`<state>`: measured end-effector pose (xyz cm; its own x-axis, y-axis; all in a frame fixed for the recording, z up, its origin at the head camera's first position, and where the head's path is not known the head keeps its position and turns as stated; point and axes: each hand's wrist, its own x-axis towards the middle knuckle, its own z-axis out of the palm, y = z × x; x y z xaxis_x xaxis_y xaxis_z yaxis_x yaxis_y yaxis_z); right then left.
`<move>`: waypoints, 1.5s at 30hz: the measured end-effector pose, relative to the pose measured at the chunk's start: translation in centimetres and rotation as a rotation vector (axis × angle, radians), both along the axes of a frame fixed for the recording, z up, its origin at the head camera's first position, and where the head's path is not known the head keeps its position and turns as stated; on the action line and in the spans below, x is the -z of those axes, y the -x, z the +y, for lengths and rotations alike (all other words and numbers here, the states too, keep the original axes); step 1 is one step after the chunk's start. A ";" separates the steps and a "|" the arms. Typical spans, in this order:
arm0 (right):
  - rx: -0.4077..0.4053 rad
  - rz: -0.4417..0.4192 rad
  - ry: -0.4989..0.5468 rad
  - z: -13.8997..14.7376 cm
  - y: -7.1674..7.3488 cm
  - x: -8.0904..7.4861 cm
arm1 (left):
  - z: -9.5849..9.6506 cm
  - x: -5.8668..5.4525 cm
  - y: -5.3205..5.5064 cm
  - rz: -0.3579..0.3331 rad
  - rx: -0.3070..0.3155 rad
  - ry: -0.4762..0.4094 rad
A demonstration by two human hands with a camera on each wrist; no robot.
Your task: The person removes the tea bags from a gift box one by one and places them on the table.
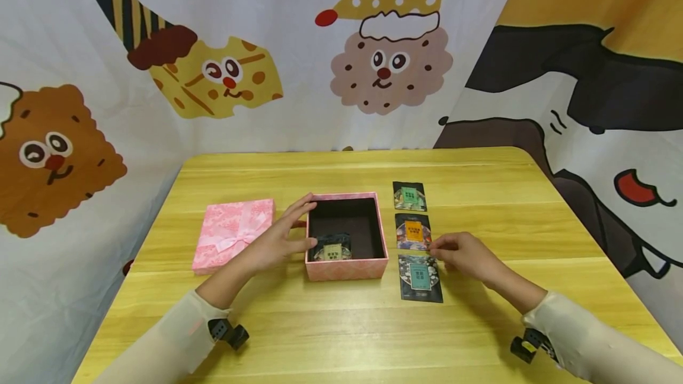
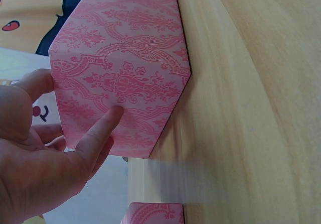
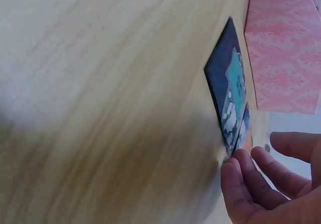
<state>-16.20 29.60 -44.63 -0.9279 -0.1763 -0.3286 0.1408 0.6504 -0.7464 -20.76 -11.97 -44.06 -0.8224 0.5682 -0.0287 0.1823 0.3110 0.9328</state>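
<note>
A pink patterned gift box, lidless and dark inside, stands mid-table. My left hand holds its left wall, thumb over the rim and fingers against the outside; the left wrist view shows a fingertip on the pink wall. Inside lies a black packet with a pale label. Right of the box, three flat packets form a column: green-labelled, orange-labelled and teal-labelled. At the orange-labelled packet's near right corner, my right hand's fingertips touch or almost touch it; the right wrist view shows them loosely bent.
The pink box lid with a ribbon bow lies left of the box, behind my left forearm. A wooden table carries everything. Beyond its far edge hangs a cartoon-printed cloth.
</note>
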 end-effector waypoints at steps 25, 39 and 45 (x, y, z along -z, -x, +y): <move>0.002 -0.137 0.339 -0.6 1.7 -2.8 | 0.0 0.0 -0.1 -0.010 -0.002 0.000; -0.036 -0.118 0.449 -3.0 2.3 -4.7 | 0.0 0.1 -0.1 0.007 -0.002 0.014; -0.062 -0.105 0.477 -4.5 2.8 -5.0 | 0.0 0.0 -0.1 0.007 -0.001 0.006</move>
